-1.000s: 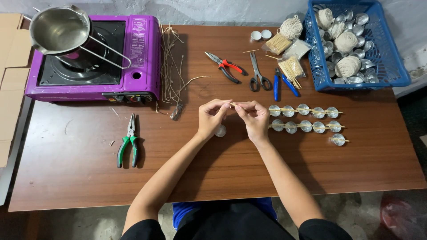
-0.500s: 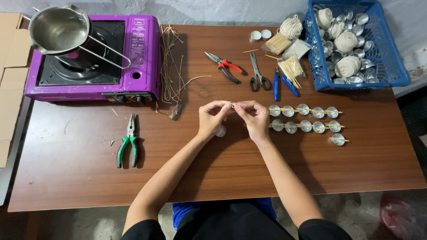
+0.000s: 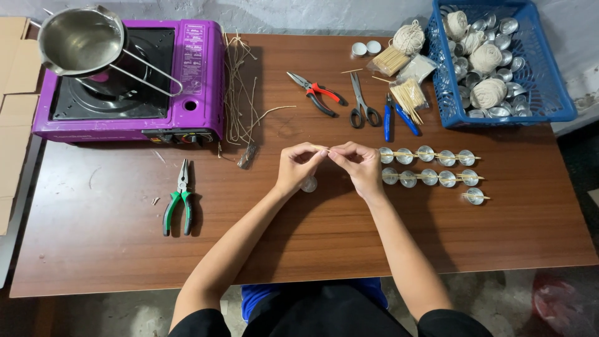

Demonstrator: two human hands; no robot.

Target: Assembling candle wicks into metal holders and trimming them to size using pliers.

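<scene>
A brown wooden table [image 3: 112, 249] stands against a pale wall, with grey floor showing below its near edge. Over the table's middle, the left hand [image 3: 294, 167] and right hand [image 3: 355, 165] meet, both pinching one thin pale stick [image 3: 327, 149] held level between their fingertips. A small round metal cup [image 3: 309, 184] sits just beneath the left hand. To the right lie rows of similar cups [image 3: 427, 166] with sticks across them.

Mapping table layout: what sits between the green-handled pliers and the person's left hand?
Head view: bare brown table between the green-handled pliers and the left hand. A small metal cup lies just beyond, beside the hand.
</scene>
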